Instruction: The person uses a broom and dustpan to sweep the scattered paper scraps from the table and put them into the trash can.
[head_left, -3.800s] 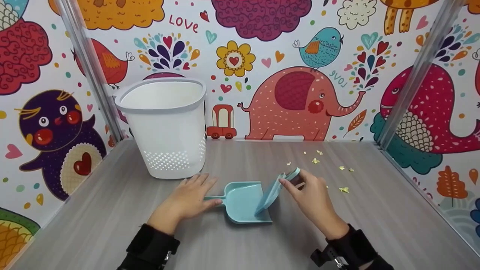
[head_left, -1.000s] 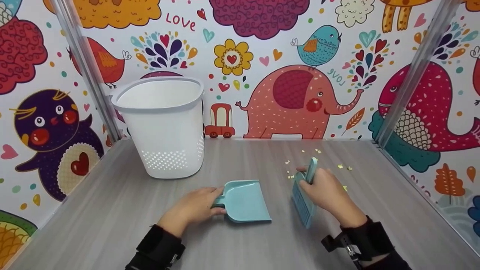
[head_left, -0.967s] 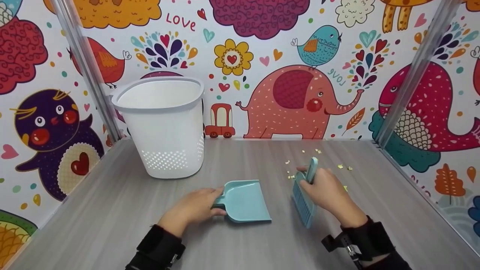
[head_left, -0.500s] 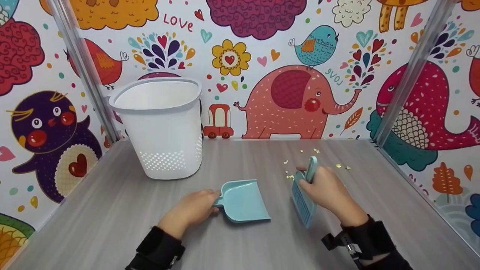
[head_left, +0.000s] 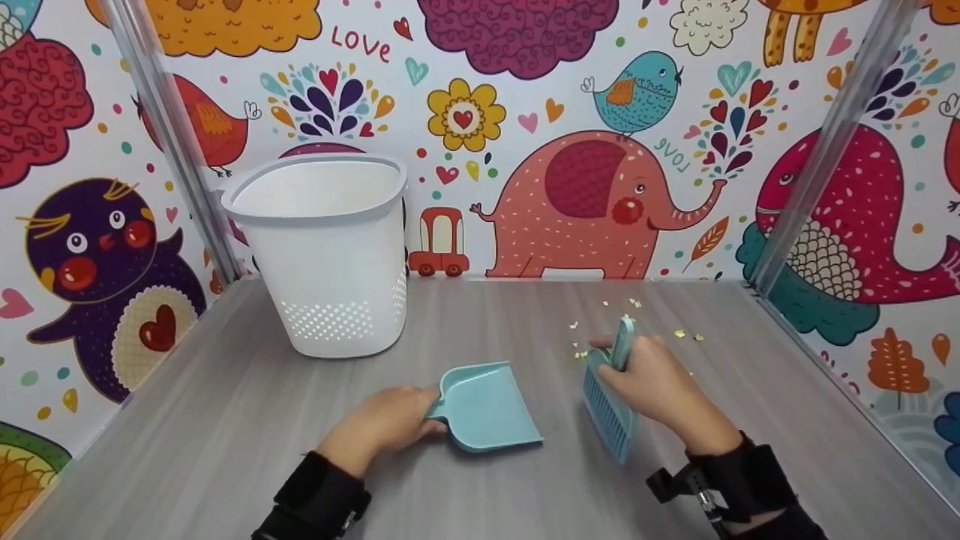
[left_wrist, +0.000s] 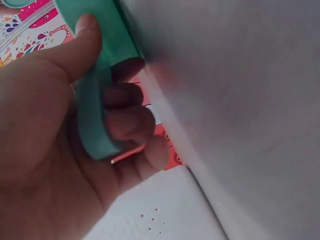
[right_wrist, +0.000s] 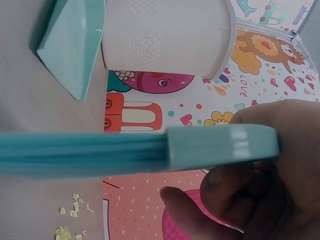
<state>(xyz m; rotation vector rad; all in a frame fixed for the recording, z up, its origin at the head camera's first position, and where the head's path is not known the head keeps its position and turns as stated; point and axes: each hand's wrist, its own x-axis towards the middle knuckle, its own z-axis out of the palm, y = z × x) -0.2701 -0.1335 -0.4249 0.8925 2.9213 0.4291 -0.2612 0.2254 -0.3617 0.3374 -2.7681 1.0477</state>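
Evidently, watching from afar, I judge the set-up for sweeping to be in hand. Leftmost, the white bin (head_left: 319,274) stands beyond the left hand (head_left: 384,421), which grips the dustpan (head_left: 489,409) by its handle. Further right comes the brush (head_left: 606,405), bristles downward, held by the right hand (head_left: 660,381). Next, I'd bring it behind the yellow scraps (head_left: 679,334) scattered mostly beyond, drawing them panward. Against the earliest frame, the brush is out of the dustpan, and the left hand, flat then, has curled round the handle.
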